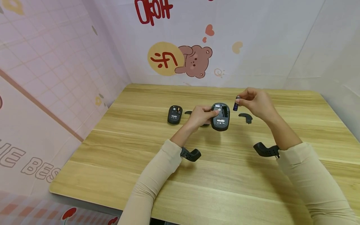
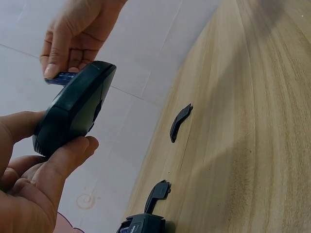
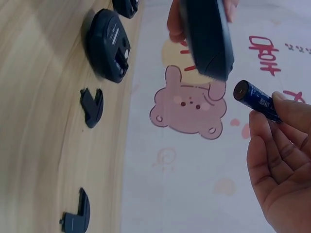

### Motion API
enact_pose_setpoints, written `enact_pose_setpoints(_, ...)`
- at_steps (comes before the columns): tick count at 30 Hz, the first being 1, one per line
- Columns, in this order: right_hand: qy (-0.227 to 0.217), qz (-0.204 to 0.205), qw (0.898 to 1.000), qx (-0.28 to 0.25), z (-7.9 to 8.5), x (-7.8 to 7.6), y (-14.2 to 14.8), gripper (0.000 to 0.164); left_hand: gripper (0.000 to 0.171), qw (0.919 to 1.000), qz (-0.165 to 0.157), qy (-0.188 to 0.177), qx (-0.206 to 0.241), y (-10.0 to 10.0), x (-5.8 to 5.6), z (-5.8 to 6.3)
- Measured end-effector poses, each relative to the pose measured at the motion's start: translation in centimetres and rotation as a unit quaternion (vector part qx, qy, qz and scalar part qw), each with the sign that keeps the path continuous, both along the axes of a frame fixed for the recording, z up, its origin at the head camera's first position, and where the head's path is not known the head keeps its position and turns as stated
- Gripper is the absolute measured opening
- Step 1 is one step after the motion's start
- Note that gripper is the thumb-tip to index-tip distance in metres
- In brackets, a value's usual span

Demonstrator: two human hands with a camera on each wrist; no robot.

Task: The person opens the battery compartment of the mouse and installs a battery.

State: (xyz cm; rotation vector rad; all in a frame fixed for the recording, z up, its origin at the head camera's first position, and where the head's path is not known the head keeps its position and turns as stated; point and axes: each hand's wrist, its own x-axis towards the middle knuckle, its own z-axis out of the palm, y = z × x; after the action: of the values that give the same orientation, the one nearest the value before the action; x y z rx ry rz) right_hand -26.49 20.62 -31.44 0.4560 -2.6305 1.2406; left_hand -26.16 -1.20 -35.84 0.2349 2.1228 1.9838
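Observation:
My left hand (image 1: 201, 117) grips a black computer mouse (image 1: 220, 126) above the table, thumb on its underside. That underside faces the head camera and shows an uncovered dark battery slot (image 1: 225, 111). Just to the right, my right hand (image 1: 257, 103) pinches a dark blue battery (image 1: 235, 106) between thumb and fingers. The right wrist view shows the battery (image 3: 257, 99) held apart from the mouse, its flat end facing that camera. Seen from the left wrist, the battery (image 2: 60, 78) overlaps the mouse's edge.
A second black mouse (image 1: 175, 115) lies underside up on the wooden table (image 1: 126, 150), battery slot uncovered. Another mouse (image 1: 206, 125) is mostly hidden behind my left hand. One black battery cover (image 1: 247, 117) lies below my right hand, another (image 1: 188, 112) beside the left. A printed wall stands behind.

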Motion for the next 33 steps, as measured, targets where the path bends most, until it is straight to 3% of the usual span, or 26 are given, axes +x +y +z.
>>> enact_pose_setpoints(8, 0.033, 0.014, 0.999, -0.021, 0.6, 0.6, -1.9, 0.016, 0.034, 1.0, -0.002, -0.003, 0.0, 0.1, 0.1, 0.1)
enact_pose_setpoints(18, 0.064, 0.018, 0.998, 0.003, -0.2, 0.2, -2.8, 0.012, 0.033, 1.0, -0.003, -0.003, -0.001, 0.1, 0.3, 0.1)
enact_pose_setpoints(33, 0.03, 0.031, 0.999, 0.032, -0.3, 0.6, -3.3, 0.009, 0.033, 0.9999, 0.004, 0.006, -0.014, 0.0, 0.2, 0.5)
